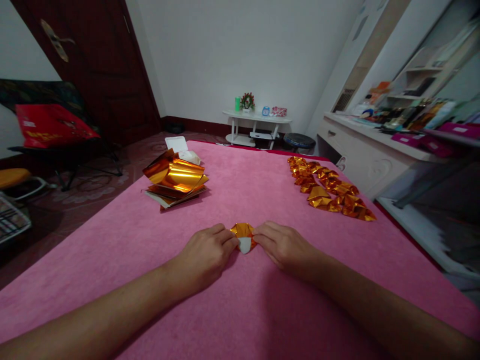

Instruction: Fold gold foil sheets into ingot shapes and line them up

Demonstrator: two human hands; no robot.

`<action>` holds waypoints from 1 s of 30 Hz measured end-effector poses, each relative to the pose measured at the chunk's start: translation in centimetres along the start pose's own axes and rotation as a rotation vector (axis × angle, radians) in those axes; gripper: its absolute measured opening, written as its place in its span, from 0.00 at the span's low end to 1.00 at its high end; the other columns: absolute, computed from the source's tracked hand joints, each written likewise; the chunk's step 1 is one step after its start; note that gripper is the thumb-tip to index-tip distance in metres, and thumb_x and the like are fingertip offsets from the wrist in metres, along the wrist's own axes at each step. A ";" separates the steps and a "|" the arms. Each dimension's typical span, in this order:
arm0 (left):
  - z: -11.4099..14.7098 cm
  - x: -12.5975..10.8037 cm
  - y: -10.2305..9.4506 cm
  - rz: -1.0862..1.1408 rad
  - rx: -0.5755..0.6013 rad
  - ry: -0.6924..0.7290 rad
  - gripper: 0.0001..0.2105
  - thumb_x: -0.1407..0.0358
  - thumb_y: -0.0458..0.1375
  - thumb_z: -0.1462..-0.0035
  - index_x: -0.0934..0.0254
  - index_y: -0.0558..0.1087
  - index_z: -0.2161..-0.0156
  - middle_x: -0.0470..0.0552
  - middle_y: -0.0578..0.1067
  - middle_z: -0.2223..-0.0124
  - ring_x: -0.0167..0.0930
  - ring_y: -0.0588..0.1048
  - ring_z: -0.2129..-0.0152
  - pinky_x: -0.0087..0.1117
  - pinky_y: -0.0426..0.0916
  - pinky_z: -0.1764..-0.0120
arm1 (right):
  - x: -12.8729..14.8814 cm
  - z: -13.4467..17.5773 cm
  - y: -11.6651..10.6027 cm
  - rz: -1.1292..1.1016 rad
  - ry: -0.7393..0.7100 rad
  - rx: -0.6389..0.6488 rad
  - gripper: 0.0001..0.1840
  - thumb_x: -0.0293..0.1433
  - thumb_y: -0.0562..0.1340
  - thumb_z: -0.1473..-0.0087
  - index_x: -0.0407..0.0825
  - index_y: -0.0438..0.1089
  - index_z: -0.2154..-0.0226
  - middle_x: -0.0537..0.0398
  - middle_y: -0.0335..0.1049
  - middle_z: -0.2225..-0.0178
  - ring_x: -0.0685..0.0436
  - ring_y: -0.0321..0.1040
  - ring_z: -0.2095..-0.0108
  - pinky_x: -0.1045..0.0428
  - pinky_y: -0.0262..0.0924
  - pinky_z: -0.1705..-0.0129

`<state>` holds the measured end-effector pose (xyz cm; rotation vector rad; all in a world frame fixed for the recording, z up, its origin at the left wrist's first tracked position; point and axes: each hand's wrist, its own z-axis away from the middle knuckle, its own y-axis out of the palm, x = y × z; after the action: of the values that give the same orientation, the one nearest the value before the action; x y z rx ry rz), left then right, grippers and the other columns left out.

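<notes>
A small piece of gold foil paper (243, 230), partly folded and showing its pale back at the near side, is pinched between my two hands just above the pink cloth (240, 300) or resting on it; I cannot tell which. My left hand (212, 247) closes its fingers on the left edge of the paper. On the right edge, my right hand (283, 245) grips with thumb and fingers together. Farther off to the left lies a loose stack of gold foil sheets (180, 175). Rows of folded gold foil pieces (330, 190) are laid out to the right.
Behind the foil stack sits an open white box (176, 144). A low white table (258, 117) and a dark round stool (299, 141) stand beyond the far edge. A cluttered white dresser (367, 130) flanks the right side; a chair with a red bag (56, 125) is at left.
</notes>
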<state>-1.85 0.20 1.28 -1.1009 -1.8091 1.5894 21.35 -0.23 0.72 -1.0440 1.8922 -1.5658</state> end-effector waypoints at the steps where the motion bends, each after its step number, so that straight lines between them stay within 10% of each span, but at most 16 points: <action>1: 0.1 0.1 0.2 0.053 -0.037 -0.040 0.11 0.69 0.49 0.39 0.66 0.73 0.58 0.53 0.75 0.64 0.33 0.70 0.67 0.35 0.68 0.65 | 0.0 0.1 0.2 -0.031 0.021 -0.046 0.13 0.25 0.51 0.39 0.43 0.70 0.60 0.46 0.70 0.63 0.44 0.64 0.62 0.50 0.62 0.59; 15: -0.8 1.5 1.1 0.605 -0.182 -0.386 0.11 0.68 0.55 0.42 0.65 0.74 0.74 0.48 0.73 0.69 0.27 0.71 0.70 0.27 0.65 0.66 | 1.1 -1.3 1.4 -0.450 0.692 -0.235 0.12 0.28 0.58 0.46 0.48 0.70 0.79 0.57 0.65 0.73 0.50 0.63 0.72 0.54 0.56 0.69; 30: -2.4 2.8 0.9 0.544 -0.067 -0.648 0.06 0.66 0.59 0.54 0.66 0.76 0.76 0.49 0.76 0.75 0.27 0.70 0.79 0.26 0.60 0.75 | 0.9 -3.0 0.5 -0.244 0.868 -0.160 0.07 0.31 0.63 0.54 0.49 0.72 0.80 0.57 0.71 0.76 0.51 0.63 0.76 0.55 0.50 0.74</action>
<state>-1.24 3.89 0.46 -1.2814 -2.0690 2.4422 18.36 0.89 1.04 -0.7155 2.5402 -2.2897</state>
